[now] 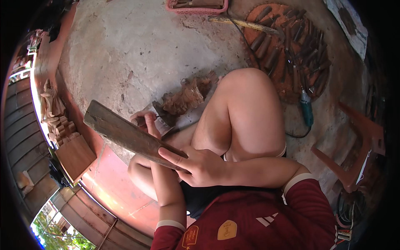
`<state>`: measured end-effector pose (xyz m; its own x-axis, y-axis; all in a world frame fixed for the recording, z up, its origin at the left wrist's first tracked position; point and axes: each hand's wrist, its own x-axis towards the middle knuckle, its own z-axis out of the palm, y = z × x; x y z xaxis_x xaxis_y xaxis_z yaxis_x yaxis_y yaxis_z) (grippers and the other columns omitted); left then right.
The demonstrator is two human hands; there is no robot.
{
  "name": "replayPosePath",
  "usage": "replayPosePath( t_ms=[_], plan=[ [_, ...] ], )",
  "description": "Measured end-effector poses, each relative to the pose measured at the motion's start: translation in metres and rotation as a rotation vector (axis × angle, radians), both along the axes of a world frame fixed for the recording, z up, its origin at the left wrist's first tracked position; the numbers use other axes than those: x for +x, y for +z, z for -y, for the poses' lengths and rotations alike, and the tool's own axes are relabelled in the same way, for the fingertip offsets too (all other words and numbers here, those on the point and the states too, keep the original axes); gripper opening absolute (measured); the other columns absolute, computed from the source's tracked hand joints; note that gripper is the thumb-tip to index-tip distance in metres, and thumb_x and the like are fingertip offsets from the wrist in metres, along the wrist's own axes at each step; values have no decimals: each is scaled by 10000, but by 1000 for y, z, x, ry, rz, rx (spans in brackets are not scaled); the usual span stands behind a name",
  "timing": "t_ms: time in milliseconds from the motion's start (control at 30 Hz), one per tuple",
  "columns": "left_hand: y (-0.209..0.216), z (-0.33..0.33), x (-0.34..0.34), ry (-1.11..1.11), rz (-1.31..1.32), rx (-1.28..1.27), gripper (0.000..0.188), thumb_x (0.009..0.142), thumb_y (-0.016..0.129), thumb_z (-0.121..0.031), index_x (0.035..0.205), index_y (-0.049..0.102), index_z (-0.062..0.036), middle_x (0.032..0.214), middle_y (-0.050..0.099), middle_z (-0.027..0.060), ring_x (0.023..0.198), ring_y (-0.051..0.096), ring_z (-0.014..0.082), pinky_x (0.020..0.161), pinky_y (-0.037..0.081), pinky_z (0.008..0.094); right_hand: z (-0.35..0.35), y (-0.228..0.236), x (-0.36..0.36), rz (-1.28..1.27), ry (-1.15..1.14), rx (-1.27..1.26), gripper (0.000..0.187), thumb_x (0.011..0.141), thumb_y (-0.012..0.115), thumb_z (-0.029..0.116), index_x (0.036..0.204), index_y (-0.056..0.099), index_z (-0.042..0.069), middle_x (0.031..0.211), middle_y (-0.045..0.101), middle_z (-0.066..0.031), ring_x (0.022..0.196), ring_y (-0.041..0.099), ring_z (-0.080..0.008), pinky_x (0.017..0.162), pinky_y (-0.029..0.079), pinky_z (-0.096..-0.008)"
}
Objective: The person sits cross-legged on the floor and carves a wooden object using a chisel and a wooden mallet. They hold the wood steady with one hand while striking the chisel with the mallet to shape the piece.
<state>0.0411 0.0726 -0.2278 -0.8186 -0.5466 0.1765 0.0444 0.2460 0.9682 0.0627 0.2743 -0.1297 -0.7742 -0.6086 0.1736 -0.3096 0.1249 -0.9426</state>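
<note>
My right hand [204, 167] is closed round the narrow end of a long, flat wooden mallet [125, 133], dark and worn, which slants up to the left across my left forearm. Beyond it my left hand [146, 119] is curled round what looks like a chisel, its brown handle partly showing between the fingers and the rest mostly hidden. Close to the fingers of that hand lies a brown wood carving [185, 98] with a rough, ruffled surface. It rests low beside my bent leg, and its dark near end lies by the left hand.
Many wood-handled chisels [298, 46] lie in a heap of reddish sawdust, with a yellow-handled tool [243, 24] along its edge. A teal power tool [306, 110] trails a cord. A pink basket [196, 9], a carved wooden piece [62, 125] and a brown plastic stool [354, 146] stand around.
</note>
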Motion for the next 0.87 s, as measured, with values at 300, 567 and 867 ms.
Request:
replayPosePath(
  t_ms=[300, 567, 867],
  plan=[
    [-14, 5, -8, -209, 77, -82, 110, 988, 592, -74, 1038, 501, -40, 828, 581, 38, 745, 529, 107, 707, 455, 246, -1, -5, 6, 44, 70, 70, 842, 785, 708, 105, 1534, 344, 231, 806, 584, -116, 586, 627, -296, 488, 525, -402],
    [-5, -1, -9, -234, 132, -81, 118, 977, 619, -91, 1002, 512, -49, 813, 579, 21, 733, 500, 98, 699, 425, 242, -5, -7, 3, -55, 8, 30, 826, 800, 699, 93, 1535, 341, 209, 843, 595, -132, 590, 639, -279, 473, 519, -371],
    [-42, 15, -7, -98, 84, -264, 185, 920, 713, -212, 927, 603, -62, 794, 596, 44, 757, 531, 167, 727, 444, 320, -20, -1, -4, -63, 5, 179, 840, 843, 661, 118, 1569, 248, 217, 784, 557, -217, 535, 602, -299, 444, 516, -390]
  ],
)
